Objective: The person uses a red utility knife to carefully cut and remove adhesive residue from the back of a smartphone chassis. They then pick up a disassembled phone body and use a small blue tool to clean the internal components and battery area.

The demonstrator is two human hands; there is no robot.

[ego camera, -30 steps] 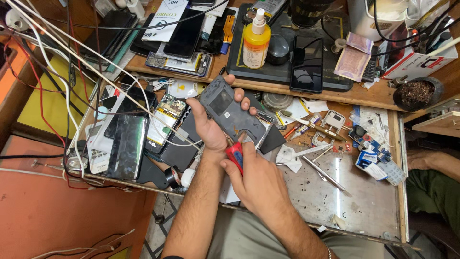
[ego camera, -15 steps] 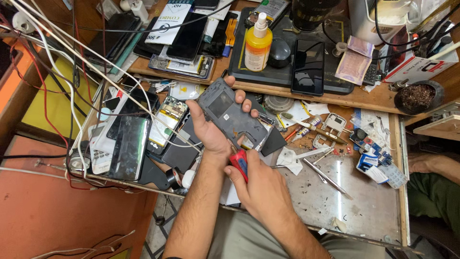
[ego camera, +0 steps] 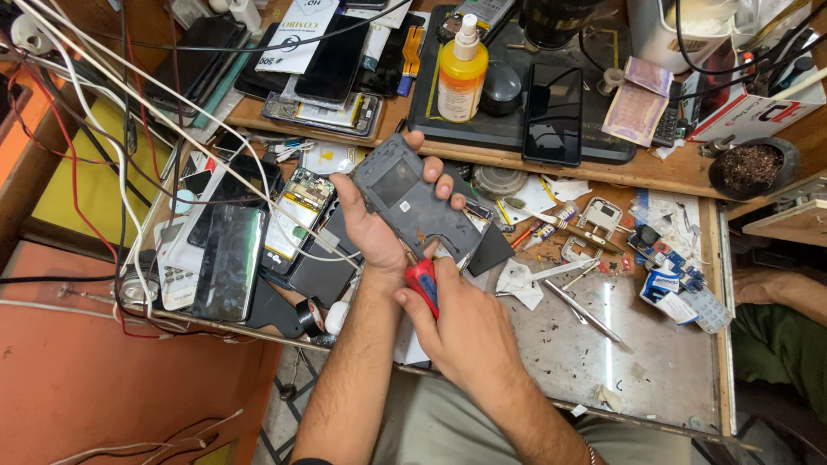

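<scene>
Left hand (ego camera: 372,226) closes its grip around a grey, opened rectangular phone body (ego camera: 415,207), held above the cluttered metal counter (ego camera: 603,344), long axis running upper-left to lower-right. Right hand (ego camera: 469,331), fingers closed on a red-handled screwdriver (ego camera: 423,284), lies just below the phone's lower edge, tip pointing up toward it.

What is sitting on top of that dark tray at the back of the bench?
On the dark tray stand a yellow spray bottle, a round black case and a black phone. The tray's far edge is hidden by other gear.
</scene>
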